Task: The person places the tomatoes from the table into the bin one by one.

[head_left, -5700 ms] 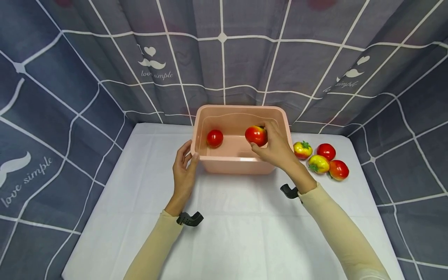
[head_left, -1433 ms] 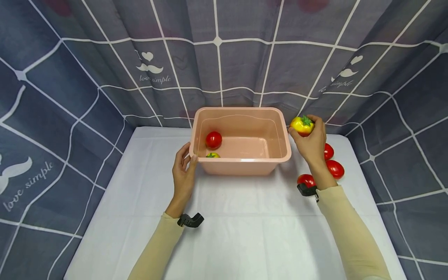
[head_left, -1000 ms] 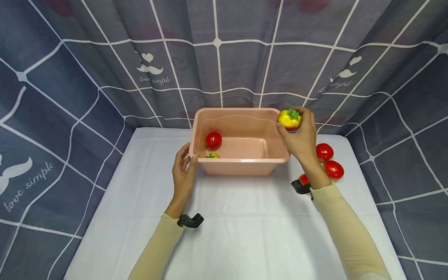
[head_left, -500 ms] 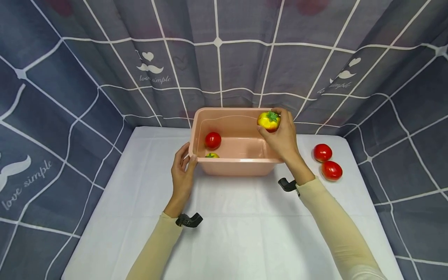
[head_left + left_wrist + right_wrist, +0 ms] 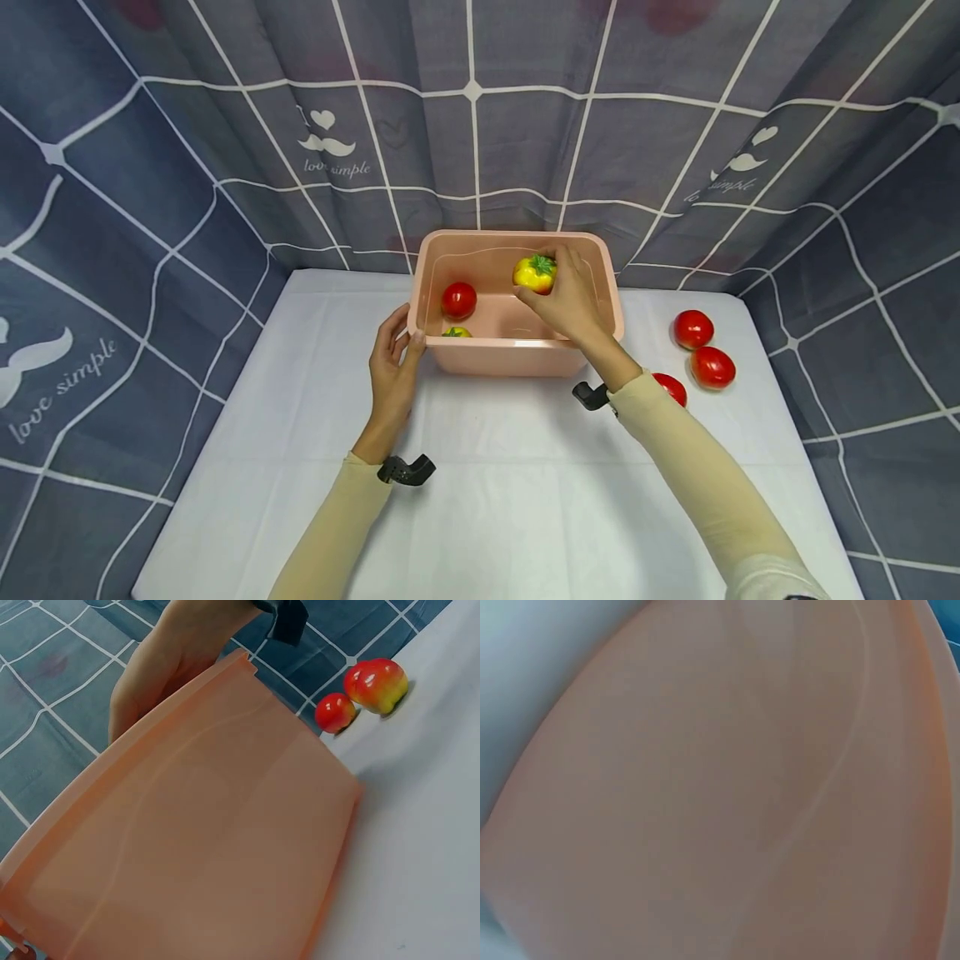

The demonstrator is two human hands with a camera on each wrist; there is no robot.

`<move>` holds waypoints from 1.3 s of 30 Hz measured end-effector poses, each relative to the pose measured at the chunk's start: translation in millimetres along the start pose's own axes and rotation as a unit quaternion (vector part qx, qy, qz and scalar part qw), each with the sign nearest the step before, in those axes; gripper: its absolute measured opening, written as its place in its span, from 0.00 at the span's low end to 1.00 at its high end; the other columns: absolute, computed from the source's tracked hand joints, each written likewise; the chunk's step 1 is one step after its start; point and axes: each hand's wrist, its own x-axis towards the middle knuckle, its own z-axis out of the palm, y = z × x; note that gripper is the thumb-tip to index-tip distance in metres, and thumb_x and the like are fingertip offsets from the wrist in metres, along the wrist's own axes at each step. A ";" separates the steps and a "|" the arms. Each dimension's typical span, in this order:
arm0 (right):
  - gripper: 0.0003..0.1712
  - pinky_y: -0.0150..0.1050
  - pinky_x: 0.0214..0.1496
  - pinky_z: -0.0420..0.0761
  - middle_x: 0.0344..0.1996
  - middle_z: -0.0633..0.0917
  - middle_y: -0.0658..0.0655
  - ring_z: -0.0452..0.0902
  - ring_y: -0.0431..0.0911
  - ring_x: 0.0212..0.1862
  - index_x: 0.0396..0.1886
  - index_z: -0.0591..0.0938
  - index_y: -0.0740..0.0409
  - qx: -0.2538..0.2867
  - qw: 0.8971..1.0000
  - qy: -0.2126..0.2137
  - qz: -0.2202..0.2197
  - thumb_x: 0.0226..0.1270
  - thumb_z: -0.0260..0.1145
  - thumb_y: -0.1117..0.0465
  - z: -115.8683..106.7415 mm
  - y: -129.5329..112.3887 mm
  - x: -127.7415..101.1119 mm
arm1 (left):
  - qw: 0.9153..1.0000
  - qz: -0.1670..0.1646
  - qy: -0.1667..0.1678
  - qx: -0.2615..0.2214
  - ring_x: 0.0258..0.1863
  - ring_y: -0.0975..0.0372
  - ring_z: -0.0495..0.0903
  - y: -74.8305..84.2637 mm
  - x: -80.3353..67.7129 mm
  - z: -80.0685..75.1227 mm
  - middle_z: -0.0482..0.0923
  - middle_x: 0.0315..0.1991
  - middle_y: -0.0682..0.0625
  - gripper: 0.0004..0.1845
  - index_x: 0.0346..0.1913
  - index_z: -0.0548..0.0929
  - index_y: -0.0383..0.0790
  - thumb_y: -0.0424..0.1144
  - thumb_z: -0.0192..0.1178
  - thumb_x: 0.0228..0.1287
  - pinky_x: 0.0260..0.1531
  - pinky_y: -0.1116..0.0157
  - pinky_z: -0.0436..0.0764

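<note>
From my seat I see the right hand [image 5: 572, 293] wrapped around a yellow tomato [image 5: 534, 274] with a green calyx, fingers curled over its far side, holding it above the inside of the pink tub [image 5: 517, 347]. I judge the fruit light and smooth — a rounded skin that could roll out of a loose hold, so a cupped grip around its widest part looks safest; whether it is firm or soft I cannot tell. The left hand [image 5: 393, 365] grips the tub's near left corner, thumb at the rim and fingers curled round the outer wall.

Inside, a red tomato [image 5: 459, 299] lies near the left wall, and another yellowish one [image 5: 456, 332] peeks over the near rim beside it. The middle and right of the tub floor look open. The walls rise fairly steep, so the wrist has to come in over the rim.

Out on the white surface [image 5: 525, 500], three more red tomatoes [image 5: 692, 328] sit to the right — well apart from the tub, near the surface's right edge.
</note>
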 end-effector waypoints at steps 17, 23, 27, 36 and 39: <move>0.40 0.58 0.71 0.80 0.69 0.75 0.65 0.74 0.62 0.70 0.71 0.73 0.62 -0.004 1.000 -0.019 0.011 0.66 0.79 0.53 14.7 -2.6 5.4 | 1.000 -0.011 0.003 0.004 0.74 0.46 0.75 -0.6 -1.1 1.4 0.69 0.77 0.48 0.29 0.80 0.70 0.49 0.34 0.61 0.81 0.64 0.76 0.84; 0.40 0.56 0.73 0.81 0.69 0.75 0.64 0.75 0.61 0.69 0.72 0.73 0.62 0.006 1.000 -0.016 0.011 0.67 0.79 0.53 12.0 -3.2 4.1 | 1.000 -0.010 0.004 0.001 0.75 0.48 0.75 0.1 -0.8 2.0 0.69 0.77 0.49 0.29 0.80 0.70 0.49 0.34 0.60 0.81 0.65 0.74 0.84; 0.41 0.55 0.76 0.80 0.70 0.74 0.64 0.75 0.60 0.70 0.72 0.72 0.61 0.021 0.999 -0.021 0.014 0.66 0.79 0.53 5.4 -3.4 -1.2 | 1.000 -0.011 0.005 -0.001 0.75 0.48 0.75 0.6 -1.0 2.0 0.69 0.77 0.49 0.29 0.80 0.70 0.48 0.36 0.61 0.81 0.66 0.74 0.84; 0.39 0.58 0.75 0.79 0.67 0.77 0.63 0.76 0.62 0.70 0.70 0.74 0.60 0.020 0.999 0.028 -0.006 0.65 0.80 0.53 -23.9 11.9 -21.6 | 1.000 -0.007 0.003 -0.009 0.75 0.45 0.74 -1.1 -0.5 1.3 0.69 0.77 0.48 0.30 0.80 0.70 0.49 0.35 0.62 0.81 0.65 0.73 0.85; 0.38 0.58 0.76 0.79 0.65 0.78 0.64 0.78 0.62 0.68 0.68 0.75 0.61 0.032 0.996 0.075 -0.021 0.62 0.81 0.57 -35.8 22.4 -30.4 | 1.000 -0.005 0.000 -0.012 0.75 0.44 0.74 -1.9 -0.3 1.3 0.69 0.77 0.48 0.29 0.80 0.70 0.49 0.36 0.62 0.81 0.65 0.72 0.85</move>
